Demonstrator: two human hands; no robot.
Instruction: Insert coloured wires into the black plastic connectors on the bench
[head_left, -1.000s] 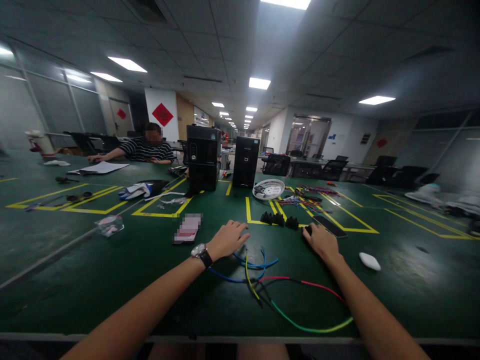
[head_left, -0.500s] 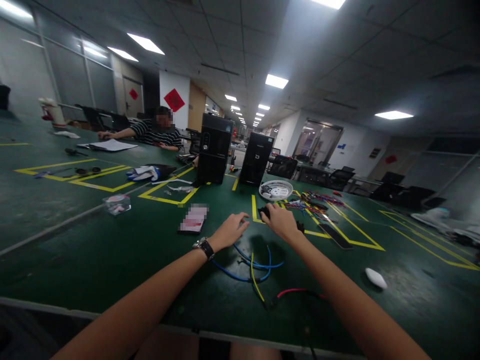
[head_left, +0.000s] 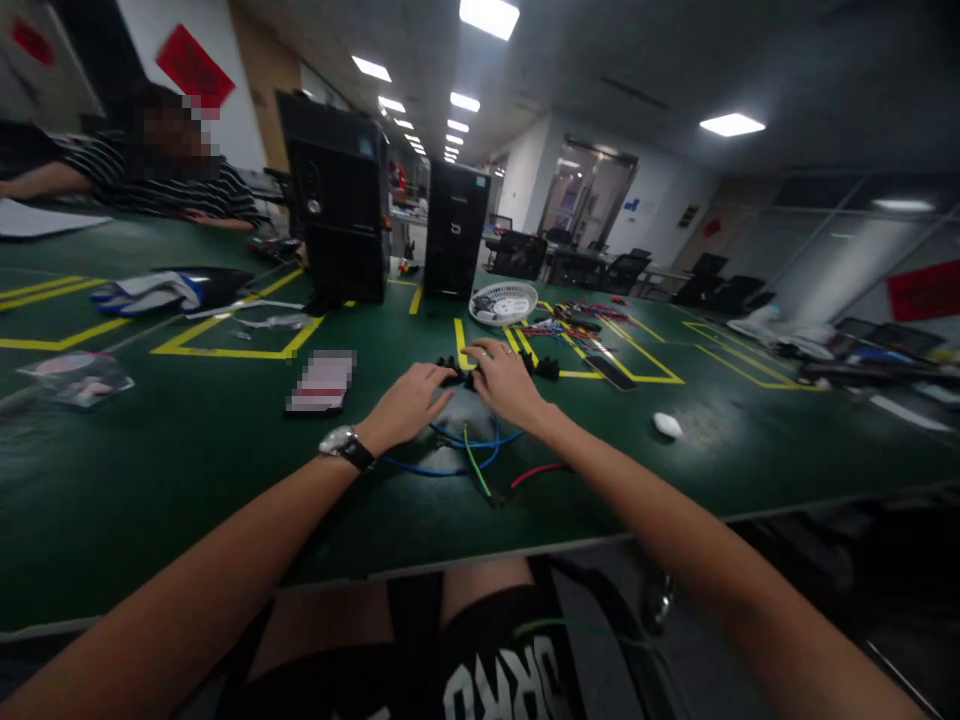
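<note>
My left hand (head_left: 411, 402) is low over the table, its thumb apart from its bent fingers. Its fingertips are at a small black part (head_left: 448, 368), seemingly touching it. My right hand (head_left: 508, 376) curls over a small black piece, mostly hidden under its fingers. Another jagged black piece (head_left: 547, 368) lies just right of that hand. Below both hands, blue cable (head_left: 420, 468) lies in loose loops. A yellow-green wire (head_left: 475, 462) crosses it, and a red wire (head_left: 536, 472) is beside my right forearm.
A phone (head_left: 322, 382) lies left of my hands. Two black computer towers (head_left: 337, 210) stand behind, with a white basket (head_left: 504, 303) and bundled colored wires (head_left: 577, 325) at right. A white mouse-like object (head_left: 667, 426) lies further right. A person in a striped top sits at far left.
The view has turned right and tilted down. My hands have come closer together, the left one now at a small black part. The right hand still has its black piece.
</note>
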